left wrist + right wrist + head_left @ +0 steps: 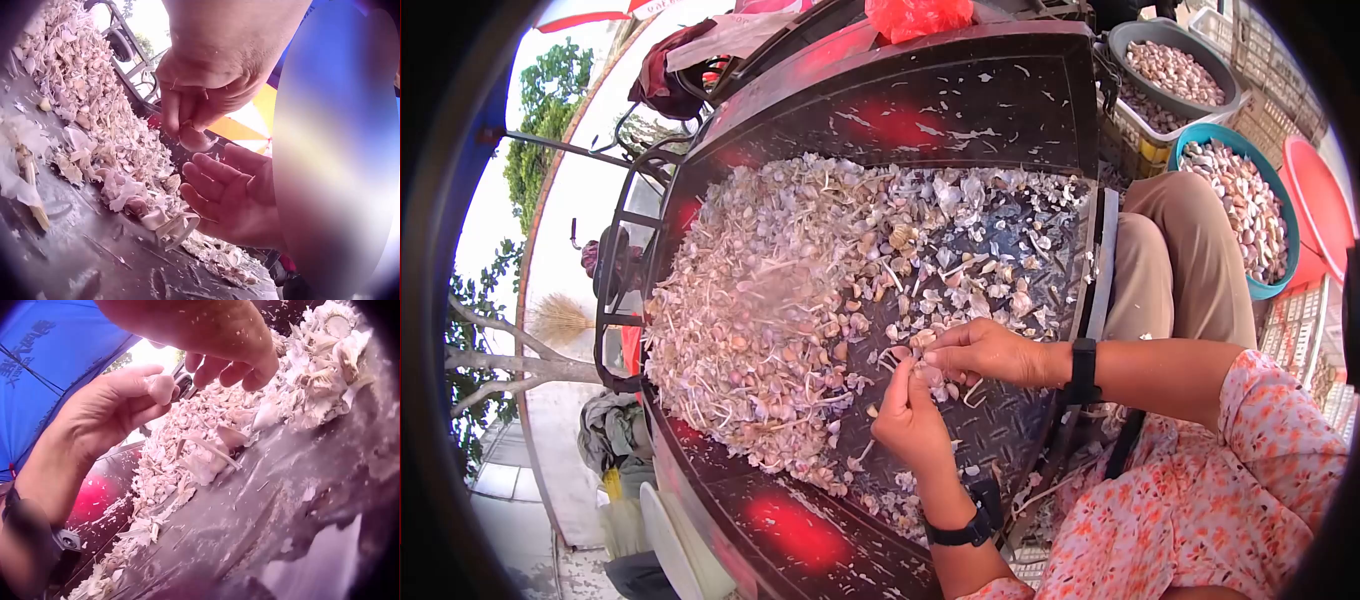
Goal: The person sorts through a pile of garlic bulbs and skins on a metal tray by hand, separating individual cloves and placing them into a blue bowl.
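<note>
In the head view, my left hand (pixel 915 425) and right hand (pixel 995 355) are close together over the dark ridged bed. The left wrist view has my left hand (pixel 209 75) pinching a pale pink garlic clove (pixel 195 139) between thumb and fingers. Just below it, my right hand (pixel 240 197) shows its palm, fingers loosely bent and holding nothing visible. From the right wrist, the clove (pixel 162 389) sits at the fingertips of my left hand (pixel 103 409), while the fingers of my right hand (pixel 212 344) hang relaxed beside it.
A large heap of garlic cloves, skins and stalks (pixel 750 290) covers the far part of the bed (pixel 990 440). Scattered skins lie around the hands. A teal basin (pixel 1280 220) and a grey tub (pixel 1225 75), both with cloves, stand beside the person's knees.
</note>
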The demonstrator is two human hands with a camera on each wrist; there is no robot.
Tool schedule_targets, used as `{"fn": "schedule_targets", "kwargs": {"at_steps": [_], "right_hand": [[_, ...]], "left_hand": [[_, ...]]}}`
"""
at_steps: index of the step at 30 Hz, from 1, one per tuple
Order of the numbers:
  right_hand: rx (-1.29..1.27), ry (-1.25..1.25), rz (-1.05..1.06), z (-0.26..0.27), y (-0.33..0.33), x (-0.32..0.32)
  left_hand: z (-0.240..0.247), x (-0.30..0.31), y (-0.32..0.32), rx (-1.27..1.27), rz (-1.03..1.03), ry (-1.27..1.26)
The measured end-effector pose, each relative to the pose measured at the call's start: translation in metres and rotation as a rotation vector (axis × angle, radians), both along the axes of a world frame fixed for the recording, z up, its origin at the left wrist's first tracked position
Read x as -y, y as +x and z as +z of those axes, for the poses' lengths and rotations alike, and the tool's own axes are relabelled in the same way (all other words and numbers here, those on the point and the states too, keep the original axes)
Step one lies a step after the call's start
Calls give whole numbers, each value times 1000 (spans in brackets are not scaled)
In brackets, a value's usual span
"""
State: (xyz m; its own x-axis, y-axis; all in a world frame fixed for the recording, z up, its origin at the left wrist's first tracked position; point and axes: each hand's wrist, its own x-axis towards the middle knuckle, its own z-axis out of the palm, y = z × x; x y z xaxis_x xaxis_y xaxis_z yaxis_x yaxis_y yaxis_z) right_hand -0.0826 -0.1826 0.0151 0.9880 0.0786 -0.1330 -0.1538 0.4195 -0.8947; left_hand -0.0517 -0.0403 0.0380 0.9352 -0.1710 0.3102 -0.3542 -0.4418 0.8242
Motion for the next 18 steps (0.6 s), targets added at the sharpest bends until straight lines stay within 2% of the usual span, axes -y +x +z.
{"fn": "schedule_targets", "kwargs": {"at_steps": [1, 3, 4, 5, 8, 9, 11, 13, 15, 18], "right_hand": [[-3, -6, -4, 4, -4, 3], [-56, -43, 245, 6, -13, 9], [-111, 10, 291, 5, -16, 11], [-115, 5, 288, 4, -20, 13], [-152, 120, 382, 9, -29, 16], [-153, 118, 382, 6, -31, 14], [-75, 93, 443, 0, -34, 9], [-77, 100, 439, 5, -38, 7], [-50, 4, 424, 12, -43, 5], [17, -73, 412, 16, -48, 8]], "left_hand": [[2, 4, -7, -3, -4, -6], [11, 9, -22, -1, -56, 3], [4, 5, -22, -56, -105, -25], [5, 6, -25, -58, -107, -30], [4, 5, -33, -321, -160, -242], [3, 3, -34, -321, -160, -244], [2, -2, -36, -462, -249, -194], [-5, -8, -37, -391, -270, -192], [-5, -14, -37, -514, -358, -128], [3, -12, -41, -468, -383, -35]]}}
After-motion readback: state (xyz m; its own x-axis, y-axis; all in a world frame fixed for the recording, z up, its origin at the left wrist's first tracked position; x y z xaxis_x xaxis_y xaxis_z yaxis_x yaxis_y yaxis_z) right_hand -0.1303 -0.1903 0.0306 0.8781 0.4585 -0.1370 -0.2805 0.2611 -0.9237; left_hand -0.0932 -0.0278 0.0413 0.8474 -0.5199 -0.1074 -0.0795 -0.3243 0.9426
